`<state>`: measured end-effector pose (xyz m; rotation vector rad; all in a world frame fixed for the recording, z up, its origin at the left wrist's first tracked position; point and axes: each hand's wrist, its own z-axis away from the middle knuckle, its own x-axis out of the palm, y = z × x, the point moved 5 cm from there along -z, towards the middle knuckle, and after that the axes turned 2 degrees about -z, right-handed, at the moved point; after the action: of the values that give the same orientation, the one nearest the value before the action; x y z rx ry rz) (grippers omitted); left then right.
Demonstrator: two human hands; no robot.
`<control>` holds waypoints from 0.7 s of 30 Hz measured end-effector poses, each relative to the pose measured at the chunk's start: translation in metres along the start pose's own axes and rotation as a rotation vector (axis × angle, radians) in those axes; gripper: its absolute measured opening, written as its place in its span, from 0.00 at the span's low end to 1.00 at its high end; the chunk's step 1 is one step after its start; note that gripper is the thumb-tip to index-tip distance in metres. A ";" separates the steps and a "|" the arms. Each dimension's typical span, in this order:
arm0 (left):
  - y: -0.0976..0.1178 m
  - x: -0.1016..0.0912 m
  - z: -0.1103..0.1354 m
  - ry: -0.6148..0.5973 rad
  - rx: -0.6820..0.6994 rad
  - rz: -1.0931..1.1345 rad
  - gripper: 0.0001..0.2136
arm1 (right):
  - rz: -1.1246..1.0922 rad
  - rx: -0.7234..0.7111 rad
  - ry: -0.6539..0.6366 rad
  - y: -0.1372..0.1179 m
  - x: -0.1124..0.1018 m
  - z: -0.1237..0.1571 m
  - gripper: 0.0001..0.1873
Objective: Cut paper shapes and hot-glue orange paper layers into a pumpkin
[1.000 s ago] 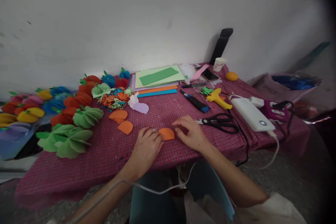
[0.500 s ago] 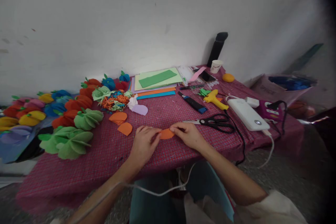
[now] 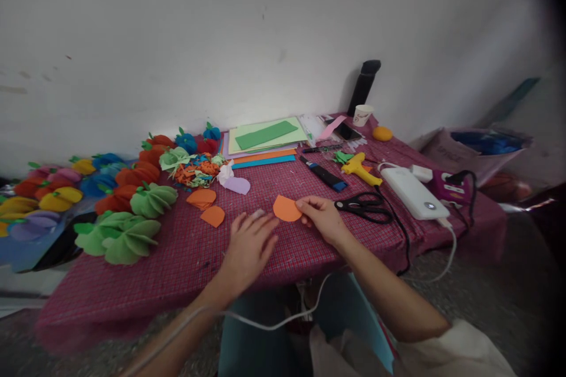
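Observation:
Between the thumb and fingers of my right hand [image 3: 322, 218] is a rounded orange paper piece [image 3: 286, 209], pinched at its right edge. My left hand [image 3: 252, 244] hovers just left of it with fingers apart, holding nothing. Left of that hand lie a single orange paper piece [image 3: 213, 216] and a small orange paper stack [image 3: 201, 198]. A rounded lilac paper piece [image 3: 237, 185] rests behind them. Black-handled scissors [image 3: 369, 206] lie right of my right hand, their blades partly hidden by it.
Many coloured paper pumpkins [image 3: 153, 199] crowd the left, beside a heap of paper scraps [image 3: 198, 171]. Paper sheets [image 3: 230, 141] lie at the back. On the right are a box cutter [image 3: 325, 174], a yellow glue gun [image 3: 361, 169], a white power bank [image 3: 413, 193] and a purple power strip [image 3: 450, 187].
My left hand has let go of the orange paper piece and spread its fingers. My right hand keeps the piece, now turned flatter and showing more of its face.

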<state>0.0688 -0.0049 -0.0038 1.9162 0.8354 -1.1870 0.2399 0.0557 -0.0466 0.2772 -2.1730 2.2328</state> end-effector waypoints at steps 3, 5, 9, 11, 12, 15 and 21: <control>0.021 0.012 0.015 -0.172 0.213 -0.049 0.20 | -0.010 -0.011 0.016 -0.001 -0.001 0.000 0.13; 0.022 0.016 0.023 -0.211 0.228 -0.075 0.22 | -0.009 -0.019 0.020 0.000 -0.002 -0.001 0.13; -0.002 0.003 0.028 -0.095 0.009 -0.192 0.16 | 0.018 -0.032 0.022 0.001 -0.003 -0.002 0.14; -0.014 -0.009 0.029 -0.022 -0.072 -0.253 0.13 | 0.038 -0.039 0.015 0.001 -0.002 -0.002 0.13; -0.018 -0.016 0.029 0.014 -0.094 -0.280 0.13 | 0.060 -0.061 0.018 0.000 -0.002 -0.002 0.13; -0.024 -0.031 0.030 0.123 -0.131 -0.342 0.12 | 0.316 -0.344 0.019 -0.013 0.000 0.004 0.08; -0.013 -0.030 0.037 0.192 -0.107 -0.319 0.13 | 1.056 -0.835 -0.347 -0.019 0.030 0.034 0.11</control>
<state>0.0303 -0.0336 0.0089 1.8761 1.3204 -1.1234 0.2169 0.0192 -0.0232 -0.6996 -3.7607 1.1916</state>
